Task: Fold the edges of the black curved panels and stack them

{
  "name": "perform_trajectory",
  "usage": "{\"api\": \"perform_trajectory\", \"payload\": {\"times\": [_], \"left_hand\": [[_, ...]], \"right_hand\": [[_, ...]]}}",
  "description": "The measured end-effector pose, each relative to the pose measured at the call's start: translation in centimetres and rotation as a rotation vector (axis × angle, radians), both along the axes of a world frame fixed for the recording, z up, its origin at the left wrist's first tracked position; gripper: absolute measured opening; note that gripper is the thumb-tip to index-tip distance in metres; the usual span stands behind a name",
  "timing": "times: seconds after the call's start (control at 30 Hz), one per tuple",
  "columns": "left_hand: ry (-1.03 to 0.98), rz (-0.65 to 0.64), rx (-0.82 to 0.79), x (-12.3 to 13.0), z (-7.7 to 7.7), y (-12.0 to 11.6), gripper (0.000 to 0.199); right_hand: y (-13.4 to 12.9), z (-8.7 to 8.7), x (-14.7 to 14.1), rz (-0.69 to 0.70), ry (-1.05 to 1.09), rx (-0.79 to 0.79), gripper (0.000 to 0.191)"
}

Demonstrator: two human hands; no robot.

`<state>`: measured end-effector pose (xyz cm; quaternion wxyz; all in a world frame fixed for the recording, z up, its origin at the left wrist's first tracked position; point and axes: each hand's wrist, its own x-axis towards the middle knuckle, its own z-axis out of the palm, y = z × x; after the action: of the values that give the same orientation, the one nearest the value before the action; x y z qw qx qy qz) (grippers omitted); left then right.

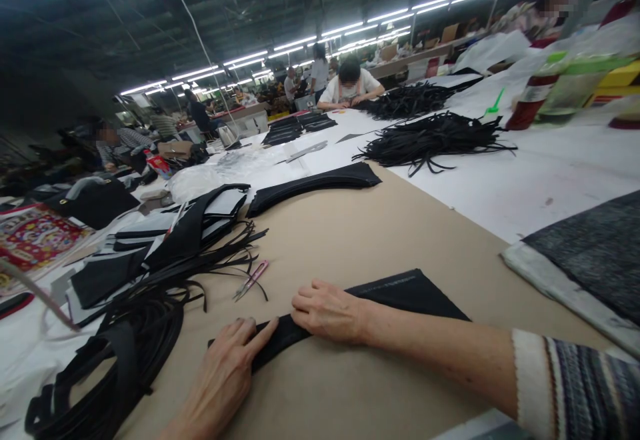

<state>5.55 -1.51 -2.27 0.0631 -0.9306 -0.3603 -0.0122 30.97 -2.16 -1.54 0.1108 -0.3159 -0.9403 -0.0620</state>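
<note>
Under a dim workshop ceiling, a tan sheet covers the near table. On the sheet's near part lies a curved black panel, its middle hidden beneath the right hand, whose fingers curl down; whether they grip, I cannot tell. The left hand, its forearm cut off, rests with fingers outstretched over the panel's narrow end.

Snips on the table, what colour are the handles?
The handles are pink; head view shows them.
</note>
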Motion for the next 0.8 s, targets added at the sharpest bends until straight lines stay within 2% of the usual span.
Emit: {"api": "perform_trajectory", "payload": {"times": [0.1,0.23,0.4,0.5,0.8], "left_hand": [[-0.003,0.002,0.010,0.0,0.0,0.2,0.058],[-0.133,-0.013,0.034,1.3,-0.1,0.0,0.056],[-0.357,0.044,0.016,4.5,-1.4,-1.5,0.058],[-0.443,0.101,0.035,5.1,-2.0,-2.0,0.054],[-0.377,0.059,-0.070,4.8,-1.0,-2.1,0.056]], "right_hand": [[-0.1,0.0,-0.1,-0.012,0.016,-0.008,0.011],[-0.2,-0.1,-0.2,-0.024,0.037,-0.003,0.009],[-0.2,-0.1,-0.1,-0.077,0.069,-0.029,0.008],[0.1,0.1,0.8,-0.087,0.087,-0.056,0.008],[0.2,-0.1,4.2,0.009,0.018,-0.024,0.014]]}}
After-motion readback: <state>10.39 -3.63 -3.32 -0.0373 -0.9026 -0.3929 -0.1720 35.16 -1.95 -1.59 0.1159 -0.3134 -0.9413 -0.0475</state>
